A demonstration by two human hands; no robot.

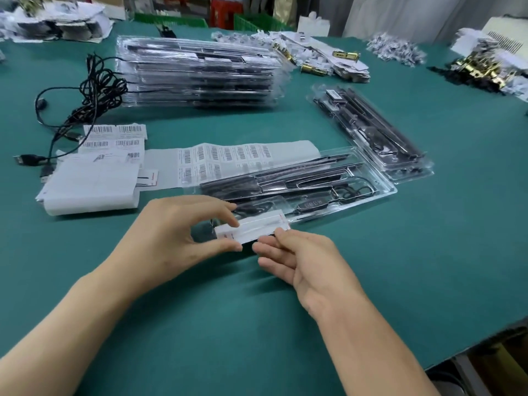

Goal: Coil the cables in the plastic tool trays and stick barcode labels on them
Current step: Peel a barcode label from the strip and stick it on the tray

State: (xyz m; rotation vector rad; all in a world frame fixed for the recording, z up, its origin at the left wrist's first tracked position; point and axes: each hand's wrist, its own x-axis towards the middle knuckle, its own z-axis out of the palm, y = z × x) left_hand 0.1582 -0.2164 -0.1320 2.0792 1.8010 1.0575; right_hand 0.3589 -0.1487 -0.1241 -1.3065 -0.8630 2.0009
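Centre frame: left hand (177,232) and right hand (308,261) each pinch a white label strip (254,228), long axis left-right, over the table (228,324), overlapping a clear tray (392,191) slanting upper right; barcode sheets (228,155) behind

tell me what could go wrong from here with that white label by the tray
1. The white label, held between the left hand and right hand, could fold and stick to itself before reaching the clear tray.
2. It may land crooked on the tray.
3. The tray lies partly over the barcode sheet; pressing down might crease that sheet.
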